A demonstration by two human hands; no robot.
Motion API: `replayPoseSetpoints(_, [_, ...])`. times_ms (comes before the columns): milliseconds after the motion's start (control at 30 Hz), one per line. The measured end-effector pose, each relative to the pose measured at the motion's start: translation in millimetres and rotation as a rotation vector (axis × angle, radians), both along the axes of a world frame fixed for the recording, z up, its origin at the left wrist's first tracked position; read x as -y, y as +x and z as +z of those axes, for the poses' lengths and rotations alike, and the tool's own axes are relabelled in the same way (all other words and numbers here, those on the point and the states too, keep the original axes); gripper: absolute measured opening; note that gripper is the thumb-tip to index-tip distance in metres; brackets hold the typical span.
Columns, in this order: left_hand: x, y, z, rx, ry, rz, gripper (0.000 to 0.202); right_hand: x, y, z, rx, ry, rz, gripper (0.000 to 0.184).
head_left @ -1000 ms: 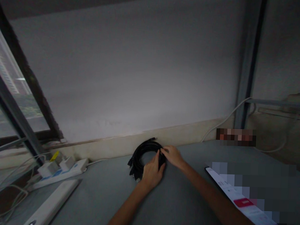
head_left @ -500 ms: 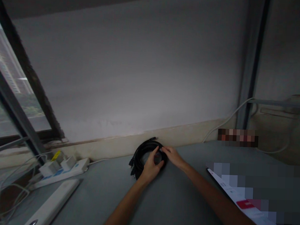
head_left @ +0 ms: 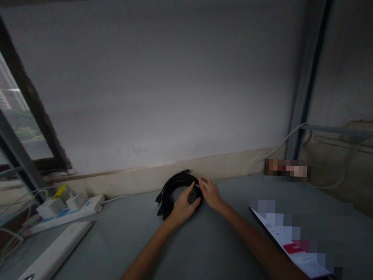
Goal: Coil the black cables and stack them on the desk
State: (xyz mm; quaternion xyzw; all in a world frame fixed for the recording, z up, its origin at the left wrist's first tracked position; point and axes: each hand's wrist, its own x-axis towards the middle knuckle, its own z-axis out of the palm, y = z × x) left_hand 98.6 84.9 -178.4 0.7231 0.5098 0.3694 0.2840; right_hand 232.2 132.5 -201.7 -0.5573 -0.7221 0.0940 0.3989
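A coil of black cable (head_left: pixel 171 187) lies on the grey table (head_left: pixel 201 246) close to the wall. My left hand (head_left: pixel 182 207) rests on the near right part of the coil, thumb up against its inner edge, fingers curled over the strands. My right hand (head_left: pixel 210 192) touches the coil's right side, fingers pinched together on the strands there. Loose plug ends stick out at the coil's left and top.
A white power strip (head_left: pixel 66 211) with plugged adapters and white cords lies at the left by the window. A long white device (head_left: pixel 52 256) sits in front of it. A lit phone or tablet (head_left: pixel 288 245) lies at the right. A white cord (head_left: pixel 276 150) runs up the wall.
My left hand slid from the coil's near rim onto its right side, beside my right hand. The view shifted slightly down and left. The coil stays in place.
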Motion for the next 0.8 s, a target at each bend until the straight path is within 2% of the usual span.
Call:
replayPoseSetpoints(133, [14, 6, 3.6, -0.368, 0.167, 0.051, 0.06, 3, 6, -2.2, -0.074, 0.047, 0.027, 0.042])
replayPoseSetpoints(233, [22, 12, 1.5, -0.46, 0.297, 0.18, 0.056, 7, 11, 0.1, -0.08, 0.112, 0.005, 0.04])
replayPoseSetpoints(300, [27, 15, -1.2, -0.474, 0.413, 0.221, 0.049, 7, 13, 1.1, -0.081, 0.136, -0.03, 0.038])
replayPoseSetpoints(367, [33, 17, -4.1, -0.514, 0.523, 0.147, 0.041, 5, 15, 0.6, -0.081, 0.132, -0.065, 0.038])
replayPoseSetpoints(433, [37, 20, -7.4, -0.596, 0.598, -0.042, 0.034, 4, 16, -1.0, -0.043, 0.084, -0.098, 0.038])
replayPoseSetpoints(500, [41, 24, -10.8, -0.682, 0.61, -0.247, 0.027, 5, 16, -2.8, 0.026, 0.019, -0.127, 0.037])
replayPoseSetpoints(567, [44, 26, -13.7, -0.73, 0.556, -0.4, 0.019, 7, 16, -3.7, 0.091, -0.035, -0.141, 0.037])
replayPoseSetpoints(633, [45, 28, -15.5, -0.735, 0.476, -0.448, 0.017, 11, 14, -3.3, 0.155, -0.069, -0.139, 0.037])
replayPoseSetpoints(700, [47, 28, -15.7, -0.74, 0.447, -0.413, 0.022, 14, 13, -1.6, 0.22, -0.096, -0.142, 0.036])
replayPoseSetpoints(800, [49, 28, -14.0, -0.814, 0.528, -0.354, 0.031, 18, 12, 1.2, 0.269, -0.118, -0.162, 0.036])
